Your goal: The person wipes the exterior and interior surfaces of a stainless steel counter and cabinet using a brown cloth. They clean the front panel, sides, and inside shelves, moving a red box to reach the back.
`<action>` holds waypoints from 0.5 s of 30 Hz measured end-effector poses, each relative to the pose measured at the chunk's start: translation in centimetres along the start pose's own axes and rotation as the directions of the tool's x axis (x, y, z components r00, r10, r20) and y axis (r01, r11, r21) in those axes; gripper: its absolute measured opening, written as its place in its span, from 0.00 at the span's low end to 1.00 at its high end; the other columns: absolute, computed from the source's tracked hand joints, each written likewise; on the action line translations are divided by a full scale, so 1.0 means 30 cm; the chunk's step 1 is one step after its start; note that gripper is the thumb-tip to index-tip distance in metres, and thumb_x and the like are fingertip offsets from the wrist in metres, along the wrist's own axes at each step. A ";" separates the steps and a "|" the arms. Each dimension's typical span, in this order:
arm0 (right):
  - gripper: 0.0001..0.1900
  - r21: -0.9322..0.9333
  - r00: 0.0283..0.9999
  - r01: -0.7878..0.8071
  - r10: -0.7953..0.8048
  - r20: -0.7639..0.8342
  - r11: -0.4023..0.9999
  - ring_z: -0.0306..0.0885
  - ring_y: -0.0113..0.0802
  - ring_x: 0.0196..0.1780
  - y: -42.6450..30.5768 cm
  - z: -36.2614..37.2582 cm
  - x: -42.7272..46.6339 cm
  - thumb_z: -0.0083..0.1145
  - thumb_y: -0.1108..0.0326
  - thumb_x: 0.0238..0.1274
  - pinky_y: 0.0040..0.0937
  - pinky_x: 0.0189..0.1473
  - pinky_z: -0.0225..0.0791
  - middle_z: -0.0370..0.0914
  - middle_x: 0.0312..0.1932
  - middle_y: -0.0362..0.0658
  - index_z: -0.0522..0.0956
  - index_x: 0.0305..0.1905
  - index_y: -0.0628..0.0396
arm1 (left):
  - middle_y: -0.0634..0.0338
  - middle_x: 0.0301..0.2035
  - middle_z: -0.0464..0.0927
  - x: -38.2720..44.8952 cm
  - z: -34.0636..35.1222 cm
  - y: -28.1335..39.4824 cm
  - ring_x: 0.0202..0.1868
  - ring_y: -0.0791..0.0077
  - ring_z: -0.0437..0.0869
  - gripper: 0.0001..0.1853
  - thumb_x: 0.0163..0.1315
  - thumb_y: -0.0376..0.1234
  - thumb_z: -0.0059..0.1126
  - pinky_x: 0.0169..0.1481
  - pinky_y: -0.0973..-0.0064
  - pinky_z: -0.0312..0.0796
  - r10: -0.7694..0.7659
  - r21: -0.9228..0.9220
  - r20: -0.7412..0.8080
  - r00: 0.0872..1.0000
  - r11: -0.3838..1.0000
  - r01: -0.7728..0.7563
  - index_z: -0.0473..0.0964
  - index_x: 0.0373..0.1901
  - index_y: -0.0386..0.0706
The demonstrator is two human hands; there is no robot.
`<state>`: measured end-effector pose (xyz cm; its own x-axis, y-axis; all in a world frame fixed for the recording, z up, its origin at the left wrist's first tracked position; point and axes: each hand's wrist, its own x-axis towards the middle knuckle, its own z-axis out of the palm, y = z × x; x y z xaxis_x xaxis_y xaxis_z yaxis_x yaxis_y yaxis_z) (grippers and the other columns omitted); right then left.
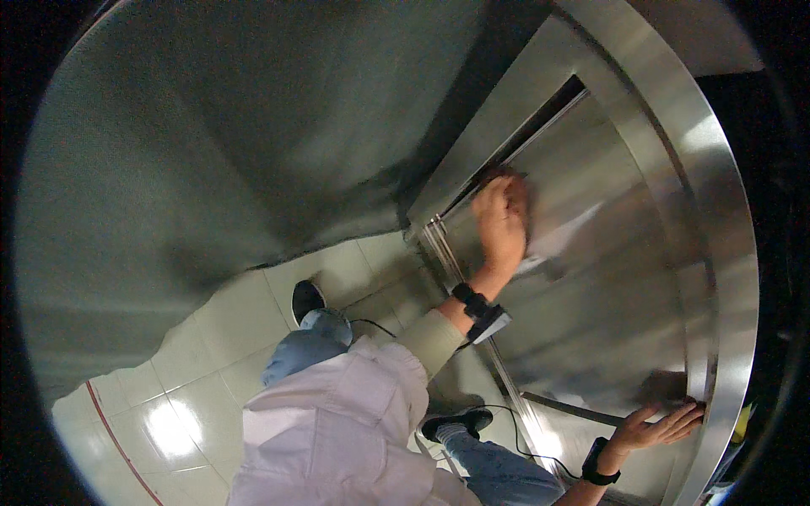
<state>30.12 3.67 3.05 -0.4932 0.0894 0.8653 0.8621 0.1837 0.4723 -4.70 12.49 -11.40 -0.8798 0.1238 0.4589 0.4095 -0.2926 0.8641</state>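
Observation:
My left hand (501, 218), blurred, is curled near the edge of a stainless steel panel (607, 272), beside a long dark slot (544, 123). Its fingertips are partly hidden, so I cannot tell whether they grip the panel edge. At the lower right my right hand (661, 427) lies with fingers stretched out against the raised steel rim (734, 354). Nothing shows inside that hand. A dark gap (573, 409) runs across the steel surface beside it.
A large dark grey cloth sheet (253, 139) hangs at the left. Steel rails (446, 253) edge the panel's near side. A black cable (516, 436) runs by my foot. Below is a tiled floor (221, 335) with a red line (111, 417). Both wrists carry strapped devices (484, 313).

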 end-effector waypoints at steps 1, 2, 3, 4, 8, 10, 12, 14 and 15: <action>0.28 0.005 1.000 -0.009 0.009 0.003 1.000 0.54 0.57 0.71 0.000 -0.001 0.000 0.43 0.51 0.71 0.55 0.68 0.47 0.58 0.69 0.54 0.64 0.67 0.59 | 0.49 0.53 0.72 0.033 0.002 0.044 0.56 0.50 0.69 0.26 0.48 0.18 0.48 0.63 0.60 0.60 0.035 -0.036 0.093 0.995 0.999 -0.032 0.71 0.54 0.38; 0.28 -0.009 1.000 0.015 -0.015 -0.011 1.000 0.54 0.57 0.71 -0.002 -0.001 0.003 0.44 0.51 0.71 0.56 0.68 0.48 0.58 0.69 0.54 0.64 0.67 0.60 | 0.50 0.55 0.72 0.061 0.015 0.089 0.57 0.49 0.68 0.29 0.48 0.18 0.47 0.65 0.60 0.58 0.097 -0.083 0.099 0.990 0.993 -0.088 0.69 0.57 0.38; 0.28 -0.019 1.000 0.023 -0.023 -0.020 1.000 0.54 0.57 0.71 0.000 -0.003 0.001 0.44 0.52 0.71 0.56 0.68 0.48 0.58 0.69 0.54 0.64 0.67 0.60 | 0.50 0.55 0.71 0.075 0.027 0.136 0.57 0.49 0.67 0.30 0.48 0.18 0.46 0.65 0.59 0.58 0.116 -0.100 0.110 0.987 0.989 -0.105 0.68 0.57 0.38; 0.28 -0.025 0.999 0.022 -0.023 -0.026 0.999 0.55 0.57 0.71 0.000 -0.004 0.002 0.44 0.52 0.71 0.56 0.68 0.49 0.58 0.69 0.54 0.64 0.67 0.60 | 0.51 0.56 0.71 0.090 0.031 0.165 0.58 0.49 0.66 0.30 0.48 0.18 0.46 0.65 0.59 0.57 0.122 -0.101 0.121 0.985 0.989 -0.110 0.67 0.58 0.38; 0.26 -0.080 0.999 0.032 -0.032 -0.002 0.996 0.55 0.58 0.71 0.007 -0.005 -0.006 0.46 0.54 0.70 0.56 0.67 0.50 0.57 0.70 0.55 0.66 0.66 0.56 | 0.50 0.54 0.71 0.108 0.020 0.165 0.56 0.48 0.67 0.28 0.48 0.18 0.46 0.63 0.58 0.58 0.184 -0.091 0.076 0.980 0.980 -0.177 0.68 0.55 0.38; 0.24 -0.120 0.999 0.043 -0.042 0.015 0.992 0.54 0.59 0.71 0.010 -0.002 -0.010 0.47 0.54 0.70 0.57 0.66 0.50 0.56 0.70 0.56 0.67 0.66 0.51 | 0.50 0.52 0.72 0.094 0.023 0.118 0.55 0.48 0.68 0.26 0.48 0.19 0.46 0.62 0.57 0.58 0.196 -0.094 0.046 0.979 0.977 -0.191 0.69 0.53 0.37; 0.22 -0.140 0.993 0.114 -0.112 0.023 0.984 0.54 0.61 0.70 0.014 -0.002 -0.011 0.45 0.53 0.70 0.57 0.66 0.50 0.56 0.70 0.57 0.70 0.65 0.45 | 0.49 0.50 0.72 0.065 0.023 0.056 0.54 0.48 0.69 0.25 0.48 0.19 0.45 0.62 0.57 0.58 0.150 -0.060 0.036 0.988 0.987 -0.148 0.69 0.52 0.36; 0.21 -0.144 0.991 0.132 -0.125 0.058 0.981 0.53 0.63 0.70 0.018 -0.004 -0.012 0.44 0.49 0.70 0.60 0.65 0.50 0.53 0.70 0.59 0.72 0.63 0.37 | 0.48 0.49 0.72 0.038 0.020 -0.017 0.53 0.48 0.69 0.24 0.48 0.19 0.45 0.61 0.56 0.59 0.119 -0.034 0.024 0.993 0.992 -0.118 0.69 0.51 0.35; 0.21 -0.140 0.990 0.121 -0.108 0.094 0.983 0.52 0.65 0.70 0.023 -0.009 -0.012 0.44 0.46 0.68 0.63 0.65 0.49 0.51 0.71 0.60 0.72 0.62 0.34 | 0.47 0.49 0.72 0.020 0.014 -0.055 0.53 0.48 0.69 0.23 0.48 0.19 0.45 0.61 0.57 0.60 0.100 -0.023 0.020 0.995 0.995 -0.100 0.69 0.50 0.35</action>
<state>30.93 3.51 3.10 -0.5923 0.1605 0.7895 0.8040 0.0543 0.5921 -5.80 13.44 -12.47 -0.8294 0.1131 0.5471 0.4894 -0.3254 0.8091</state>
